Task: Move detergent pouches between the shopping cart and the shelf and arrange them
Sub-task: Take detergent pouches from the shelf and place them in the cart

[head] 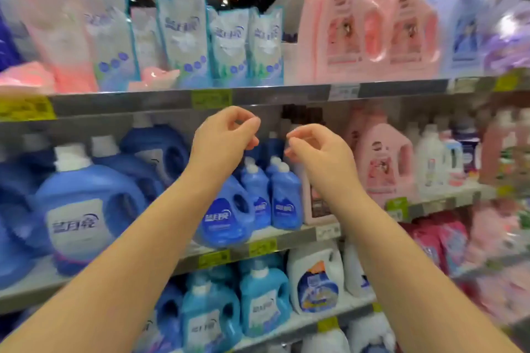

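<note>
On top shelf (272, 92), upright blue-white pouches (183, 40), slumped pink pouches (157, 76)

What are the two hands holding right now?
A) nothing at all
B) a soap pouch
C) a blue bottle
A: the left hand and the right hand are raised in front of the shelf with loosely curled fingers and nothing between them.
</note>
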{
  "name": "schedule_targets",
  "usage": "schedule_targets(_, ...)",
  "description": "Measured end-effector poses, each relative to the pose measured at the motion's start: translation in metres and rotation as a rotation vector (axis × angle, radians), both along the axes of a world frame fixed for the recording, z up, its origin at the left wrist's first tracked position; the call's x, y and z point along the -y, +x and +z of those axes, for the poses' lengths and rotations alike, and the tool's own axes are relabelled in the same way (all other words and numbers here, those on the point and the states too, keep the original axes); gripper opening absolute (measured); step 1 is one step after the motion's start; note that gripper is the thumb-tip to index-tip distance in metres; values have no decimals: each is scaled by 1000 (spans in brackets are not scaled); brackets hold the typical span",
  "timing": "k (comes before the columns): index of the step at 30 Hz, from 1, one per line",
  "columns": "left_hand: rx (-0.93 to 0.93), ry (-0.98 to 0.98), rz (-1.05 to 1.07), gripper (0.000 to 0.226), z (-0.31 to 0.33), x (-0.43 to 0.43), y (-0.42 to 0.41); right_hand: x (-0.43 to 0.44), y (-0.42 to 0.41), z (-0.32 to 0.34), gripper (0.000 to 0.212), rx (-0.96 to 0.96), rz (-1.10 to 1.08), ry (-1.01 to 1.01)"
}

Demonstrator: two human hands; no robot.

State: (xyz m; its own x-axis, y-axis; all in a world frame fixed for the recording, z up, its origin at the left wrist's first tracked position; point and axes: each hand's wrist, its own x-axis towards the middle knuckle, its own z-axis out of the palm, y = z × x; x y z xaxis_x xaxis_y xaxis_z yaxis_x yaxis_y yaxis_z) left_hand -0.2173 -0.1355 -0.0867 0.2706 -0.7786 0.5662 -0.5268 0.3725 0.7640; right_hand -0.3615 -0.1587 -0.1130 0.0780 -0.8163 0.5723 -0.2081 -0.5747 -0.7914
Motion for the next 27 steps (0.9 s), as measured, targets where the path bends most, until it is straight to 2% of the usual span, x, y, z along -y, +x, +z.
schedule_targets(4, 140, -52, 183, 17, 38, -16, 99, 14, 100, 40, 23, 15, 153, -81)
schedule_targets(8, 256, -32, 325, 9, 79, -18, 169, 36, 175, 86, 9, -11, 241, -155)
schedule_targets(12, 233, 45, 390, 39, 119, -6, 224, 75, 235, 132, 7, -134, 281, -169)
schedule_targets(15, 223, 153, 456, 61, 143, 14, 259, 111, 274, 165, 25, -251, 286, -163)
schedule_targets(18, 208, 262, 475, 71, 160, 46, 284, 150, 311, 195, 22, -411, 231, -156)
schedule_targets(21, 109, 318, 395, 70, 176, 85, 299, 183, 349, 215, 38, -473, 247, -47)
schedule_targets(24, 73, 396, 360, 59, 185, 124, 316, 210, 379, 226, 77, -470, 330, 94)
schedule_targets(27, 120, 462, 389, 61, 186, 148, 331, 228, 401, 228, 79, -515, 417, 183)
